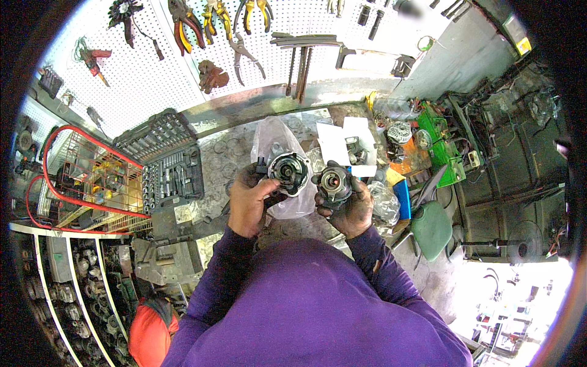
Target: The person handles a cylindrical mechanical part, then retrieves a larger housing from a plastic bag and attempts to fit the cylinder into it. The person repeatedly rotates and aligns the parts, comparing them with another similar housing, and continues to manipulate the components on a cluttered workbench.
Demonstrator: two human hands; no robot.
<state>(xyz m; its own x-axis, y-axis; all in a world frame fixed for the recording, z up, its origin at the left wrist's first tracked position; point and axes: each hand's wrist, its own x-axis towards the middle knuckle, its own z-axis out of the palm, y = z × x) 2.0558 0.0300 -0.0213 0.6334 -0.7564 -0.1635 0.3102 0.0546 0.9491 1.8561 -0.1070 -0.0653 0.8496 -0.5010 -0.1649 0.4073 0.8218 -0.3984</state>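
Note:
My left hand (249,199) is closed round a round metal housing (288,174), its open hollow side turned up and the thumb on its rim. A black connector juts from the housing's left side. In my right hand (353,211) sits a dark cylindrical motor part (334,185) with a round end face and a small coppery centre. The two parts are held up side by side over the workbench, a small gap between them. Beneath the housing lies a clear plastic bag (293,209). Fingers under both parts are mostly hidden.
An open socket set case (174,177) and a red-rimmed wire basket (92,165) are at the left. White boxes (361,136), a green crate (441,144) and a green chair (431,229) stand right. Pliers (186,27) hang on the pegboard; a vise (168,263) sits lower left.

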